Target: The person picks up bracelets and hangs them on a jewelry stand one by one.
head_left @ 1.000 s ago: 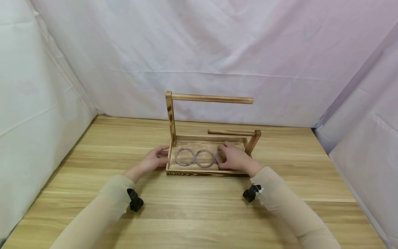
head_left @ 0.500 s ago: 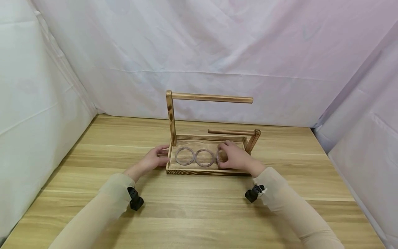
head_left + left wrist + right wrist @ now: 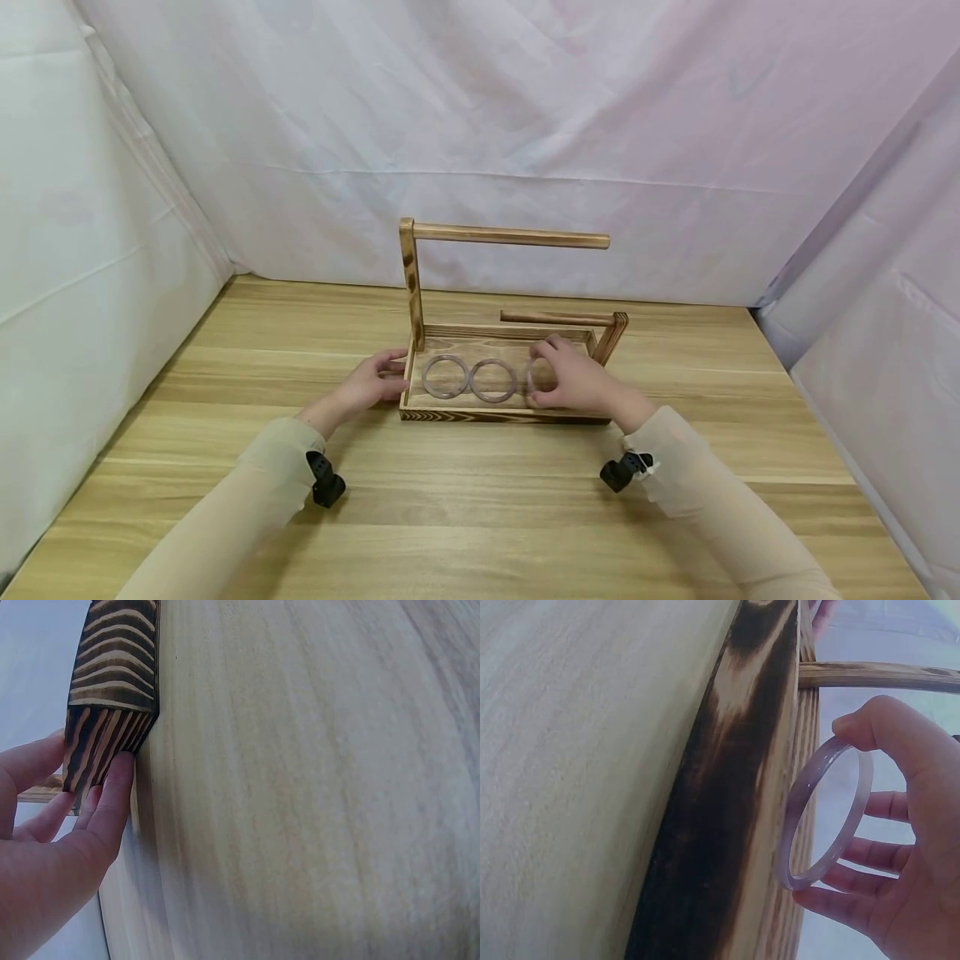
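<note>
A shallow wooden display tray [image 3: 487,416] with scorched grain stands on the table. My right hand [image 3: 581,382] is over its right part, pinching a pale purple bangle [image 3: 802,791] between thumb and fingertips. The right wrist view shows this bangle tilted beside the tray's front wall; in the head view the hand hides part of it. Flat in the tray lie two more such bangles, a left bangle [image 3: 445,396] and a middle bangle [image 3: 492,400], side by side. At the tray's left end, my left hand [image 3: 367,385] rests its extended fingers [image 3: 114,802] against the outer wall.
From the tray's left end a tall post [image 3: 412,287] carries a long upper rod [image 3: 510,237] pointing right. A short right post [image 3: 611,337] bears a lower rod [image 3: 555,318] pointing left, behind my right hand. White curtains [image 3: 480,125] enclose the wooden table [image 3: 465,500].
My right hand has shifted slightly right with the bangle, widening the gap to the middle bangle. The left hand stays against the tray's end.
</note>
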Demonstrator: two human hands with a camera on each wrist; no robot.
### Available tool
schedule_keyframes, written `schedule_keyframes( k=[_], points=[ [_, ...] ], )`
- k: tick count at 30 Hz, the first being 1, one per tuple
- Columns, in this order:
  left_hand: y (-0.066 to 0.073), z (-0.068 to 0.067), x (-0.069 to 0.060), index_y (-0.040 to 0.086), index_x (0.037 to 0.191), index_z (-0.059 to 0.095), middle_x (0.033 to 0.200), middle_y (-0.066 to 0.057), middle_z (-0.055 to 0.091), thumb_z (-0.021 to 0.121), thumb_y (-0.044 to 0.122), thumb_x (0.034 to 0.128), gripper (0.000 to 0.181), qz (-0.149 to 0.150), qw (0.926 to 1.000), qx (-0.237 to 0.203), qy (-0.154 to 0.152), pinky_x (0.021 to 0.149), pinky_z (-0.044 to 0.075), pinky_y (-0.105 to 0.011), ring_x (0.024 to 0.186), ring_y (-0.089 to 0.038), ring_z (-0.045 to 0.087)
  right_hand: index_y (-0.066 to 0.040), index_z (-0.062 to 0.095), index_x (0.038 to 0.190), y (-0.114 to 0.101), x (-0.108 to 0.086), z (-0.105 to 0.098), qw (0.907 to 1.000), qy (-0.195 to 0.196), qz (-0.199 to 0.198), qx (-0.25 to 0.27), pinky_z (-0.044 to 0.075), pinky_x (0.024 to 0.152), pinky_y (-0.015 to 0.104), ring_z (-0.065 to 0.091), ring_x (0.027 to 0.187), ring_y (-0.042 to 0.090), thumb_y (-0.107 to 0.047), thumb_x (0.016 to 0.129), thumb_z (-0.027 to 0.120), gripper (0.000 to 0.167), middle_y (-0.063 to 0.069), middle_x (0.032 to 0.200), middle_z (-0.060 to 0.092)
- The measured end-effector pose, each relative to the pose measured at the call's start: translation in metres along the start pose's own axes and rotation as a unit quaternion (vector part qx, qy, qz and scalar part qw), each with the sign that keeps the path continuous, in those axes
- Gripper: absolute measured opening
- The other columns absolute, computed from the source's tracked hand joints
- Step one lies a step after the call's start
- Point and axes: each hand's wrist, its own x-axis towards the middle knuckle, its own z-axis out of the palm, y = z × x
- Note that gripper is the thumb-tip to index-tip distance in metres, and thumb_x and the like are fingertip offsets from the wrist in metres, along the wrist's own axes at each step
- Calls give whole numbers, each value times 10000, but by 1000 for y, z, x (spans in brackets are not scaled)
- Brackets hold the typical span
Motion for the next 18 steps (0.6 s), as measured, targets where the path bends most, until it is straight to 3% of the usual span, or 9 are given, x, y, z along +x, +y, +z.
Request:
schedule_keyframes(
  k=[18],
  points=[
    [-3, -1, 2, -79, 1450, 184, 1379, -357, 341, 491, -16, 929, 608, 57, 10000, 20, -42, 940, 517, -383, 1212, -448, 461, -48, 495, 1240, -4, -11, -12, 9998, 123, -151, 57, 496, 870, 476, 524, 1086, 307, -293, 788, 711, 557, 128, 1205, 500]
  ],
)
